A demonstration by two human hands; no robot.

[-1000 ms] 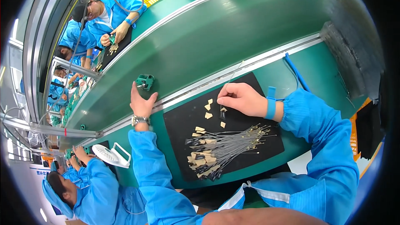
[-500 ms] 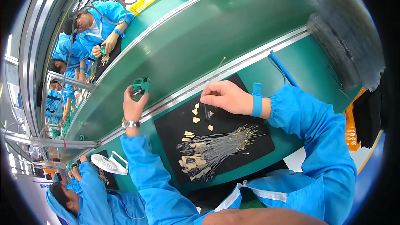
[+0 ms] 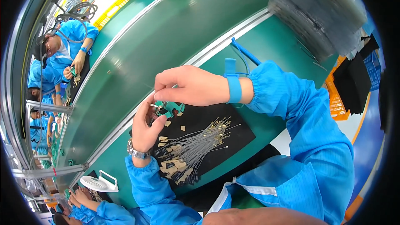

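Left hand (image 3: 146,134) pinches a green part (image 3: 171,107) above the black mat (image 3: 235,131); the right hand (image 3: 192,85) curls over it, its hold unclear. Seemingly light, stiff and fragile, the part suits an edge grip.

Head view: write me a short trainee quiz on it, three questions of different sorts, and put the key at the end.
1. Multiple choice. Which wrist wears the blue strap?
A) left
B) right
C) both
2. True or false. The grey cables lie in a heap on the black mat.
3. Fill in the colour. The left hand holds a ____ part.

Key: 1. B; 2. true; 3. green.
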